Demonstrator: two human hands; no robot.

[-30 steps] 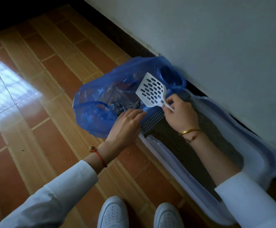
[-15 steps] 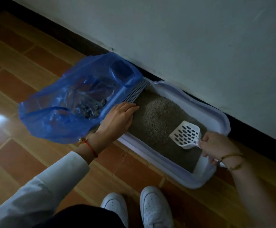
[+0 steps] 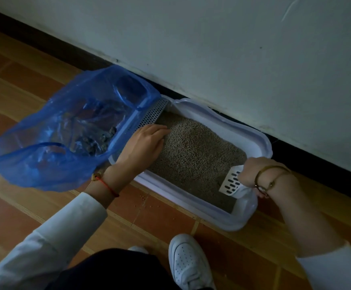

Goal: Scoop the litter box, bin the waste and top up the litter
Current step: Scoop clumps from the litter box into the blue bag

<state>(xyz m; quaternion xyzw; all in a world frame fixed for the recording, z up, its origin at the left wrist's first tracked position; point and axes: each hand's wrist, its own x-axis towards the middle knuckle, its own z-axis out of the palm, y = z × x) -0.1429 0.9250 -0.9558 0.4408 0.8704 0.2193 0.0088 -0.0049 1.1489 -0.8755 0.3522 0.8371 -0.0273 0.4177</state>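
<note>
A white litter box (image 3: 260,139) full of beige granules (image 3: 193,151) lies on the floor along the wall. A blue plastic bag (image 3: 51,143) is pulled over its left end, with dark clumps of waste (image 3: 99,141) inside. My left hand (image 3: 143,143) rests on the bag's edge at the box's left end, fingers flat and touching the litter. My right hand (image 3: 254,171) grips the handle of a white slotted scoop (image 3: 231,183), whose blade is tilted down into the litter at the box's right end.
A white wall with a dark skirting (image 3: 316,164) runs right behind the box. The floor is brown tile (image 3: 34,208), with a few spilled granules (image 3: 147,204) in front of the box. My white shoes (image 3: 189,262) stand just before it.
My right hand carried the scoop from over the bag to the box's right end and lowered its blade into the litter. My left hand stayed at the bag's edge.
</note>
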